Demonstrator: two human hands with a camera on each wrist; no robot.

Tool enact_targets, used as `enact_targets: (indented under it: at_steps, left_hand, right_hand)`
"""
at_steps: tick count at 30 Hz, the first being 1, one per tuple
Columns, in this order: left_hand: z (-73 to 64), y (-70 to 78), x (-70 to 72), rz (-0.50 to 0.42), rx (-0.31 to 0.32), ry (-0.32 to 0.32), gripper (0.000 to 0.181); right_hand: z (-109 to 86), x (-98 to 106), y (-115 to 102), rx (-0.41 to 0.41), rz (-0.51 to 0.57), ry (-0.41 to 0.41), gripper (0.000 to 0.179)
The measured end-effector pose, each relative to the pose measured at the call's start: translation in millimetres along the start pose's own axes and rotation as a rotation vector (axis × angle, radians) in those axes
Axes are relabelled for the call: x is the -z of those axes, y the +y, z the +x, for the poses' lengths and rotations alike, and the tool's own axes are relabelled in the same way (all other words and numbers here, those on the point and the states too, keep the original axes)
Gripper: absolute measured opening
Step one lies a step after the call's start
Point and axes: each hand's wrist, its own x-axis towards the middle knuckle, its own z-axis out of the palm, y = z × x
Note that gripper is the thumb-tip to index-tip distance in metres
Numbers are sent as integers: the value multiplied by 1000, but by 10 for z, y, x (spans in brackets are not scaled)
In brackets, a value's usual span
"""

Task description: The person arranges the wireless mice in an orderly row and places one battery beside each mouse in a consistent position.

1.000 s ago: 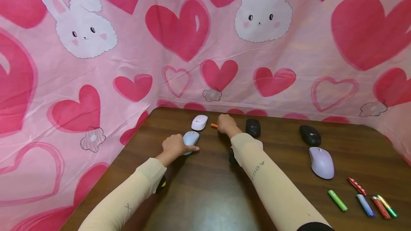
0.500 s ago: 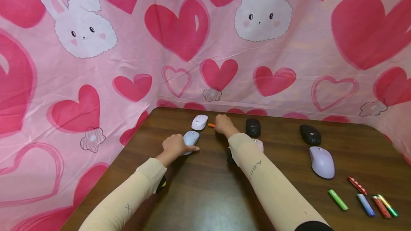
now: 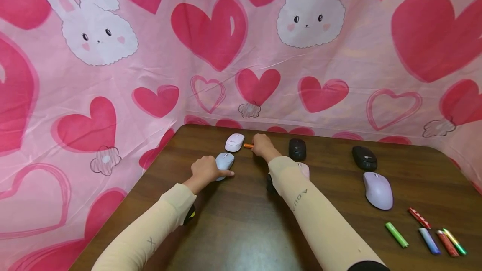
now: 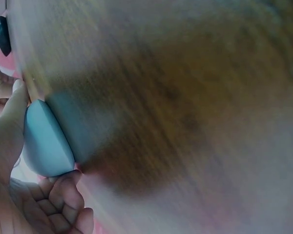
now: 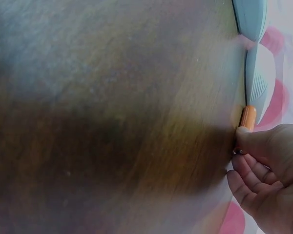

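Note:
My left hand (image 3: 204, 172) holds a light blue computer mouse (image 3: 225, 160) on the table, thumb on one side and curled fingers on the other, as the left wrist view shows around the mouse (image 4: 46, 141). Just behind it sits a white mouse (image 3: 234, 142). My right hand (image 3: 263, 146) pinches an orange battery (image 5: 249, 116) between thumb and fingertips, low at the tabletop. The battery's free end points left at the white mouse, close beside it; its other end is largely covered by my fingers.
Right of my right hand stands a black mouse (image 3: 297, 149); a pink mouse (image 3: 304, 170) is partly hidden by the sleeve. Farther right are another black mouse (image 3: 364, 158) and a lilac mouse (image 3: 378, 190). Several batteries, including a green one (image 3: 396, 234), lie at the front right. A heart-patterned cloth surrounds the table.
My right hand has shifted slightly left with the orange battery, nearer the white mouse, then stayed there. The left hand and the blue mouse have kept their place.

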Motion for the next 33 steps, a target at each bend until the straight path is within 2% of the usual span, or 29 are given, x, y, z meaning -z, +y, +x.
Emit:
enact_targets:
  at_steps: [6, 13, 16, 24, 33]
  left_hand:
    - [24, 8, 5, 10, -1, -2, 90]
    - [35, 18, 22, 39, -14, -2, 88]
    - [25, 33, 31, 48, -19, -14, 87]
    - [16, 43, 67, 66, -32, -19, 83]
    - [25, 43, 70, 78, -35, -42, 84]
  right_hand:
    - [-21, 91, 26, 8, 36, 0, 18]
    - [-65, 405, 110, 21, 15, 47, 29]
    - [-113, 566, 156, 22, 19, 31, 33]
    - [-323, 1019, 302, 60, 25, 48, 33]
    - [-691, 1359, 634, 139, -70, 111, 33]
